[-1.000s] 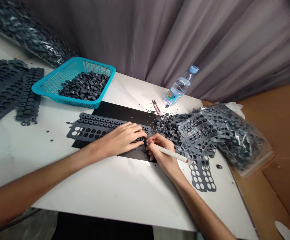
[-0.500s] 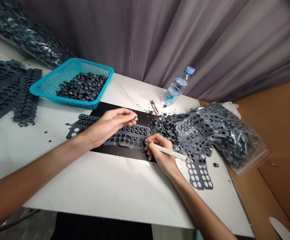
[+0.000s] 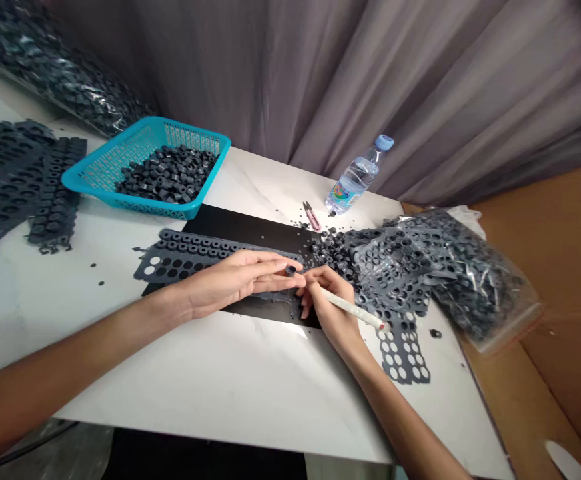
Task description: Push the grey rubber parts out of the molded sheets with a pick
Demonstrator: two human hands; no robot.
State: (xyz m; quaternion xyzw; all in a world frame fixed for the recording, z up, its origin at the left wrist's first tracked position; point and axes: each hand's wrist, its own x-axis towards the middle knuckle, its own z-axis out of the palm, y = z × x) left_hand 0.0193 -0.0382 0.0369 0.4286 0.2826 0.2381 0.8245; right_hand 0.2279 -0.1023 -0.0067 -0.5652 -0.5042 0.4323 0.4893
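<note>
Between the fingers of my left hand is a small dark rubber bushing, its hollow end facing up. My right hand is closed around a white pen-like tool; its tip is hidden by the fingers near the bushing. The two hands meet at the fingertips. Beneath them a dark rubber sheet with rows of moulded bushings and round holes lies on a black mat. My left hand covers part of that sheet.
A blue basket of loose bushings stands at back left, beside more rubber sheets. Pink-handled snips and a water bottle are behind the mat. To the right are punched sheets and a clear plastic bag.
My left hand has come down and right to meet my right hand, and the bushing in its fingers now shows clearly. My right hand, still gripping the pen-like tool, has shifted slightly right.
</note>
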